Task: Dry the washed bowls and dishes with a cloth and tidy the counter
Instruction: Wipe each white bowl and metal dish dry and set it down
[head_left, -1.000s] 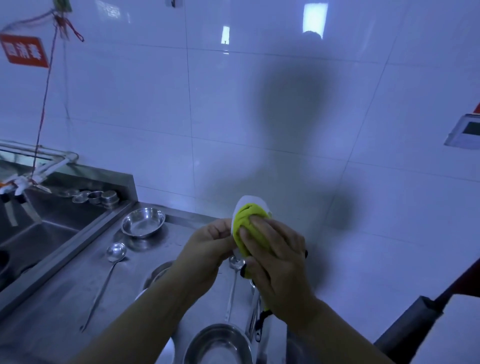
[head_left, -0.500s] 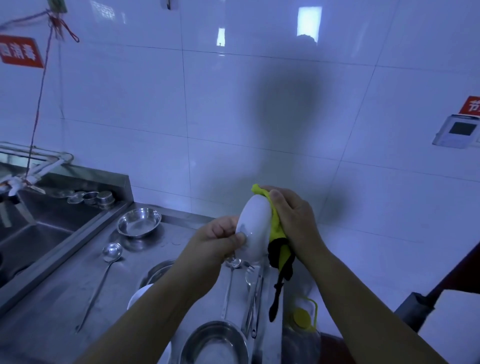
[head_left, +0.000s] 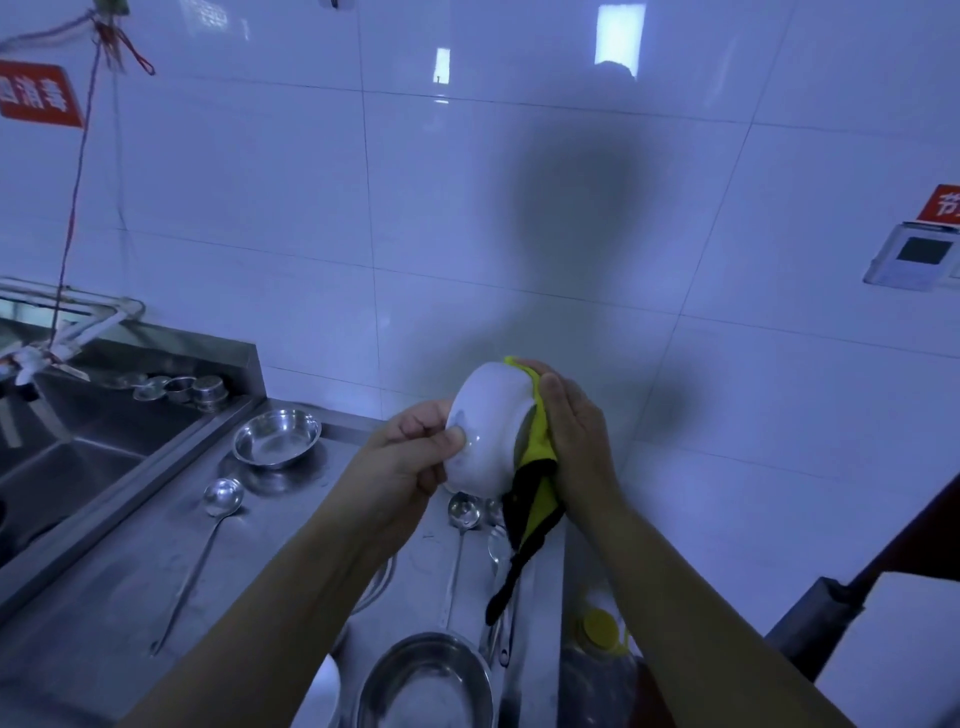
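We see dim, blue-tinted light. Window glare (head_left: 619, 32) reflects on the tiled wall (head_left: 260, 208); a broad soft shadow (head_left: 582, 208) falls there. Edges bow from wide-angle distortion.

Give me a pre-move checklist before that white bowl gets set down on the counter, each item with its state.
1. Left hand grips the white bowl by its rim: ok.
2. Right hand presses the yellow cloth into the bowl's mouth: ok.
3. Bowl inside dry: cannot tell, it faces away from the camera.
4. Bowl outside dry: cannot tell in this light.
5. Free counter to land on: ok, bare steel left of the long ladle.
6. Cloth's dangling black tail clear of the ladles below: not ok, it hangs right over them.
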